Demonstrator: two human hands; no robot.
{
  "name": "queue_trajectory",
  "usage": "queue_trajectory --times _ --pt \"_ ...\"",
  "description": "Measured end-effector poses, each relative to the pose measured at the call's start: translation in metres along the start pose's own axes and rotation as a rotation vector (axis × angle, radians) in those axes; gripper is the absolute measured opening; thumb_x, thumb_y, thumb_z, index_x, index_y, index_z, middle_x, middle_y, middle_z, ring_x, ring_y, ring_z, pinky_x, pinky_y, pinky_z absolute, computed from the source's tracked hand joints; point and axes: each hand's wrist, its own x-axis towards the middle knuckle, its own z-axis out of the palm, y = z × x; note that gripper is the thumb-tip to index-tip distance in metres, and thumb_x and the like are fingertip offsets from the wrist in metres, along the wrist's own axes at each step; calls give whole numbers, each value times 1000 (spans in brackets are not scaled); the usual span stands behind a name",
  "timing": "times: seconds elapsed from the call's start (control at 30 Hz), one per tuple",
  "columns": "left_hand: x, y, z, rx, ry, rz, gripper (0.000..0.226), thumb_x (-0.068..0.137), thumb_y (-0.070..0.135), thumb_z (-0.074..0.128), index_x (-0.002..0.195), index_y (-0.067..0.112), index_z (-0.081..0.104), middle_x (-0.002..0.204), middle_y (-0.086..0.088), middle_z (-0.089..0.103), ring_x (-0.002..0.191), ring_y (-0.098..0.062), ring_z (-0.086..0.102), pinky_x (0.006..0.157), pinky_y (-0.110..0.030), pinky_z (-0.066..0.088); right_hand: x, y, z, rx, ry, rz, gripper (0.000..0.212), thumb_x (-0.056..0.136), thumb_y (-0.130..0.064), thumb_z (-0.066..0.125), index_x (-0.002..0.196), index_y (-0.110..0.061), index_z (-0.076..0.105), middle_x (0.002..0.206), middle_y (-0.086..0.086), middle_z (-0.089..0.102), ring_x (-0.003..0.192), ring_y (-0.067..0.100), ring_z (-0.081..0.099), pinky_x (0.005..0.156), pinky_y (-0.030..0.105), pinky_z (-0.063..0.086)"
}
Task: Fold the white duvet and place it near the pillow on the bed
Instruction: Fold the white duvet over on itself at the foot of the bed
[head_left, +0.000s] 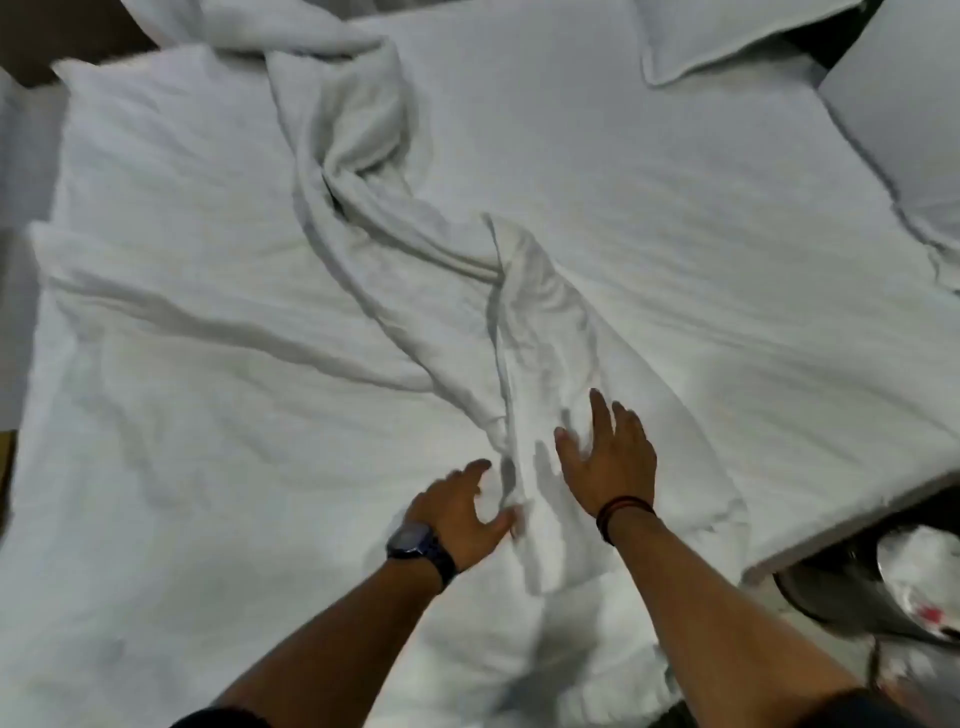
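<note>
Our left hand (457, 512) and right hand (608, 457), both spread and empty, reach for the rumpled white fabric duvet (260, 338) bunched mid-bed toward the near edge. We should grip its twisted ridge firmly, pull it flat, then fold toward the white rectangular pillow (727, 36) at the far right corner.

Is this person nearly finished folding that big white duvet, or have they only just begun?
Only just begun, it seems. The duvet lies spread and rumpled across the bed, with no neat fold showing. In hand: the left hand and right hand, both open, reach at a bunched ridge of cloth near the bed's near edge. Left: gripping it, folding it up, and carrying it to the pillows at the far right.
</note>
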Motion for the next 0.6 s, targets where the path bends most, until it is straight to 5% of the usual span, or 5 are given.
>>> queue_trajectory --times 0.13,0.3,0.37,0.47,0.6 --pt "13 16 70 -414 -217 -194 69 53 77 66 109 40 50 103 14 66 92 -9 63 77 -28 53 -5 37 39 -150 -68 1 66 90 -59 32 144 -23 31 152 13 29 141 28 21 115 44 16" --pt "27 15 103 -751 -96 -315 52 71 36 81 110 27 48 103 6 62 91 -17 60 73 -27 49 -5 46 52 -147 -62 -27 61 92 -57 31 141 -22 37 152 13 30 141 28 21 116 42 16" --pt "24 14 98 -760 -98 -280 36 79 25 73 107 29 51 98 9 61 93 -19 61 75 -28 50 -10 42 43 -117 -83 -45 54 93 -51 36 137 -20 43 147 13 38 139 30 28 113 41 24" --pt "9 14 66 -766 -42 -192 13 81 17 63 80 29 59 79 11 64 76 -16 63 56 -19 46 -34 31 16 -63 -18 -158 41 92 -39 36 117 -14 57 116 12 60 114 31 51 92 39 42" --pt "-18 -6 -21 -897 178 -169 14 73 6 62 59 9 60 49 3 55 39 -3 48 35 -13 33 -85 24 -18 -203 62 -320 67 81 -69 33 126 -23 50 119 0 58 116 24 50 93 44 39"
